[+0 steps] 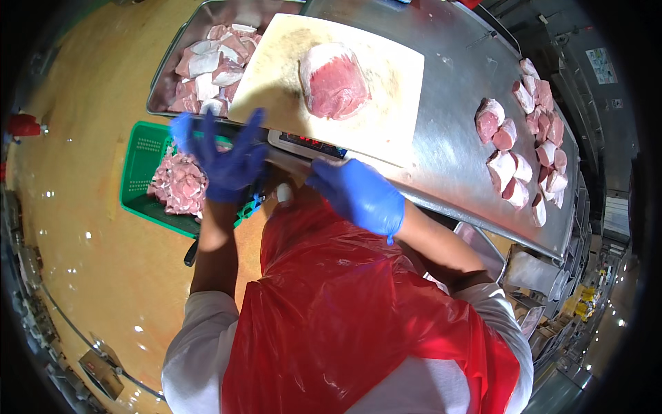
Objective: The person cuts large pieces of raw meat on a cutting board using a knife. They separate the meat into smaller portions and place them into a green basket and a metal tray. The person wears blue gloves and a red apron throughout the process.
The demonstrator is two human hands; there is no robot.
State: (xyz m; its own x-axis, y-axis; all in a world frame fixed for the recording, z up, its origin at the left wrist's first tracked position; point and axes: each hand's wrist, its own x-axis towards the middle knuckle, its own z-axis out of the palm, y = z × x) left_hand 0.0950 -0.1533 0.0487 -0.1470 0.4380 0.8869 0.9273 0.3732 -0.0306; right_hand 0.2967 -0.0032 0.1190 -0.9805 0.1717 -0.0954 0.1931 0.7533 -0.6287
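Note:
My right hand (362, 199), in a blue glove, is closed at the near edge of the cutting board. From it a knife (288, 163) points left, its grey blade partly in shadow and its handle hidden in my fist. My left hand (231, 162), also blue-gloved, is held up with fingers spread and nothing in it, over the near side of the green crate. On the white cutting board (393, 90) lies a large piece of raw meat (338, 86), pink with a pale fat edge. Neither hand touches it.
A metal pan (164, 81) of cut meat chunks stands left of the board. Below it, the green crate (134, 176) holds small meat trimmings (181, 183). Several meat pieces (502, 165) lie on the steel table (448, 103) at right. A display device (307, 143) sits under the board's near edge.

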